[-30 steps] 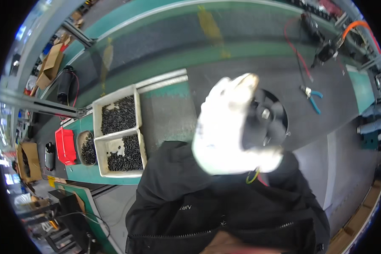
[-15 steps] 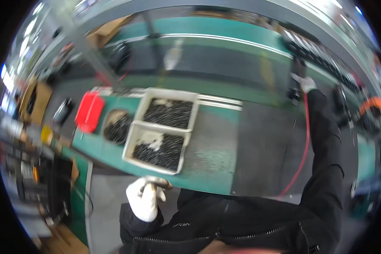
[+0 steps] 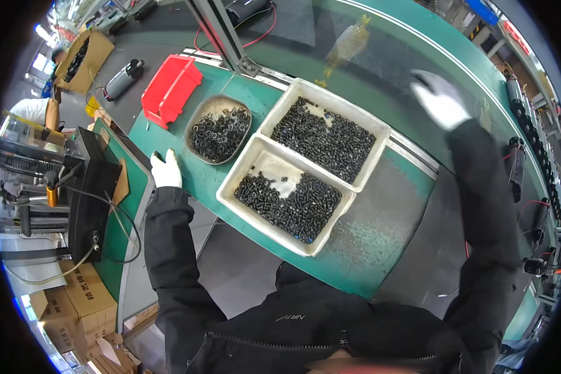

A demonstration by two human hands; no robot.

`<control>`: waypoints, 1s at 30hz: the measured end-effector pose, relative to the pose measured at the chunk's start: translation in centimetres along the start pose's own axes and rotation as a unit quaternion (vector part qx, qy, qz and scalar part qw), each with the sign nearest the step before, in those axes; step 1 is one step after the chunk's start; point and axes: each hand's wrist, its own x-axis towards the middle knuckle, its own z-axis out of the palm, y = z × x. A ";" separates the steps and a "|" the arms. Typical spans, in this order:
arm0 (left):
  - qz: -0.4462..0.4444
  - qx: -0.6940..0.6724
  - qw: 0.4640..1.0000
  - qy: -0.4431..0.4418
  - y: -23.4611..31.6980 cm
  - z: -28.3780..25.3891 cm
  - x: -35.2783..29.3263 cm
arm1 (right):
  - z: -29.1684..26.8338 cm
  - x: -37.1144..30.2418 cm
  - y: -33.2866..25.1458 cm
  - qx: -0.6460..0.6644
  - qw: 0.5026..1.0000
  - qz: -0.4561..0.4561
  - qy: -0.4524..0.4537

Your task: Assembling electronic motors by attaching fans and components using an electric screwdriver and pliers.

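Note:
My left hand (image 3: pixel 166 169), in a white glove, is over the green bench edge, left of a grey oval bowl (image 3: pixel 196 145) of small black rings. Its fingertips are apart, with nothing visible between them. My right hand (image 3: pixel 441 101), also white-gloved, is raised above the conveyor belt at the right. Motion blurs it, but its fingers look stretched out and no object shows in them. Two joined white trays (image 3: pixel 349 194) in front of me hold many small black cylindrical parts. A red plastic bin (image 3: pixel 171 91) lies behind the bowl.
A metal post (image 3: pixel 217 34) rises behind the bowl. At the left are a dark motor (image 3: pixel 123 80), a black machine (image 3: pixel 92 193) with cables and cardboard boxes (image 3: pixel 84 293). Another dark motor (image 3: pixel 515 165) lies at the right. Someone's arm (image 3: pixel 53 115) shows far left.
My right hand has left a dark motor at the far right and come back leftward, empty as far as visible. My left hand has moved forward and left, its fingers now apart. The view has turned left.

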 end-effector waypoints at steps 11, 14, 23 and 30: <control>-0.018 0.077 0.996 0.045 3.6 1.7 -1.1 | 9.4 3.9 -1.3 -0.118 0.993 0.021 0.014; -0.012 0.065 0.997 0.047 3.4 2.1 -0.6 | 9.2 4.0 -0.6 -0.115 0.993 0.013 0.039; -0.022 0.074 0.996 0.043 4.0 3.0 -0.5 | 9.5 1.7 2.1 0.050 0.984 0.039 0.165; -0.035 0.123 0.991 0.042 2.6 2.2 -0.2 | 7.5 -2.2 -1.4 0.208 0.961 0.068 0.168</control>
